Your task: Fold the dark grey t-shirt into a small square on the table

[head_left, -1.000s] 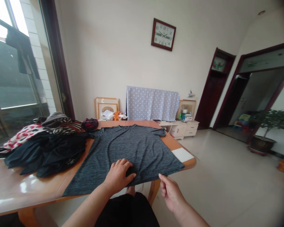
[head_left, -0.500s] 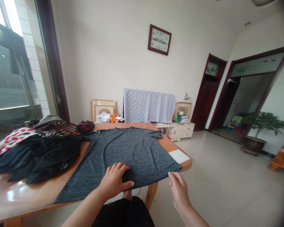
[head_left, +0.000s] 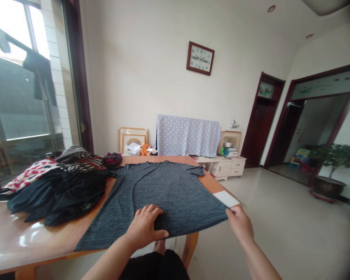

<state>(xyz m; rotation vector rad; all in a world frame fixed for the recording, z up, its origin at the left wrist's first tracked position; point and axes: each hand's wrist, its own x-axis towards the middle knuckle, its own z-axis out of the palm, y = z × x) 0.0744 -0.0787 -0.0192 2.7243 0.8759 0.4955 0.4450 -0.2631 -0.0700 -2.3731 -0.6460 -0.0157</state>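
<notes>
A dark grey heathered T-shirt lies spread flat on a wooden table, its collar at the far side and its hem toward me. My left hand presses on the cloth near the hem, fingers curled over it. At the hem's right corner, my right hand pinches the fabric between its fingertips. The hem hangs slightly over the table's near edge.
A heap of black, patterned and red-and-white clothes touches the shirt's left side. A white sheet lies at the table's right corner. Beyond stand a polka-dot cloth, picture frames and a low cabinet.
My right hand has moved rightward from the middle of the hem to its corner and taken hold there. My left hand stays on the shirt. The view has shifted slightly.
</notes>
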